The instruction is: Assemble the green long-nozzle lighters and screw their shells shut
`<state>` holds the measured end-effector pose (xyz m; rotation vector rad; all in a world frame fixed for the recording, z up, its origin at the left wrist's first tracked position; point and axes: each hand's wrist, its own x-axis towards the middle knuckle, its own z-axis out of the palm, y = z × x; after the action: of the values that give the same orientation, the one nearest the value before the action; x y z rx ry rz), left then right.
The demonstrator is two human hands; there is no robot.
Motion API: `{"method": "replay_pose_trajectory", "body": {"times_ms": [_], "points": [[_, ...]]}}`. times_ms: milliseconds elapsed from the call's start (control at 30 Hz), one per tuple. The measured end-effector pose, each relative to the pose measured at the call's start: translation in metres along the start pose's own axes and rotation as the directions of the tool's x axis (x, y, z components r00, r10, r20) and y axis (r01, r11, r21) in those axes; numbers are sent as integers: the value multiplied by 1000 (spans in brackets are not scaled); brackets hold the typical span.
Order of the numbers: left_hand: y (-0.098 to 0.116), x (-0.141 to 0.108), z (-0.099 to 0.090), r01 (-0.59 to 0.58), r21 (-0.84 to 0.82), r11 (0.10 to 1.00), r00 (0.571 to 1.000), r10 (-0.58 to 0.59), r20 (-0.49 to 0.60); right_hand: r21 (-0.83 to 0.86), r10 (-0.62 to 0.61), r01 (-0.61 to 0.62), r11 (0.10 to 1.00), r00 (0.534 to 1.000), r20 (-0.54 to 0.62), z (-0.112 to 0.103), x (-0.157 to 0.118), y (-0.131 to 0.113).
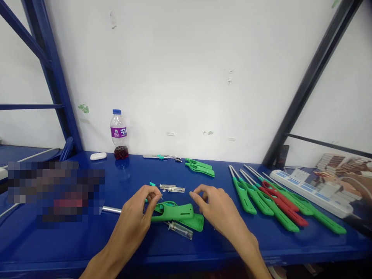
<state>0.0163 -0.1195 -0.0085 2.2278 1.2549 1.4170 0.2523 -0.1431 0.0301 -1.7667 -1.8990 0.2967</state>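
My left hand (143, 205) is closed in a pinch over the left end of a green lighter shell half (180, 212); a tiny thin piece pokes out at its fingertips, too small to name. Across from it, my right hand (216, 203) has thumb and forefinger drawn together; whatever they hold, if anything, I cannot make out. Beneath the first shell lies another green shell half (195, 223). A clear fuel tank (181, 230) rests in front of them, and two more clear tanks (176, 189) lie behind. From under my left wrist a metal lighter tube (112, 209) sticks out leftward.
Long green lighters (269, 203) and red ones (286, 203) lie fanned out at right, beside a white power strip (310, 192). Toward the wall are green shells (200, 168), metal tubes (158, 157), a drink bottle (119, 135) and a white case (98, 156). A blurred patch covers the left.
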Motion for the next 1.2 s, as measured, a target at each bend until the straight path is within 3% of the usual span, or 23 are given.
{"method": "replay_pose_trajectory", "body": {"times_ms": [167, 400, 833, 1067, 1200], "points": [[7, -4, 4, 49, -39, 998, 999, -49, 1, 265, -190, 175, 948, 981, 33, -3, -9, -29], [9, -5, 6, 83, -108, 991, 995, -78, 55, 257, -363, 356, 899, 931, -19, 19, -8, -41], [7, -5, 10, 146, -147, 978, 986, -133, 99, 250, -364, 360, 899, 931, -33, 25, -5, -39], [7, -5, 10, 133, -145, 980, 987, -117, 109, 223, -347, 344, 912, 938, -29, 23, -5, -39], [4, 1, 1, 102, -86, 991, 993, -97, 65, 183, -304, 309, 933, 951, -55, 22, -1, -32]]}}
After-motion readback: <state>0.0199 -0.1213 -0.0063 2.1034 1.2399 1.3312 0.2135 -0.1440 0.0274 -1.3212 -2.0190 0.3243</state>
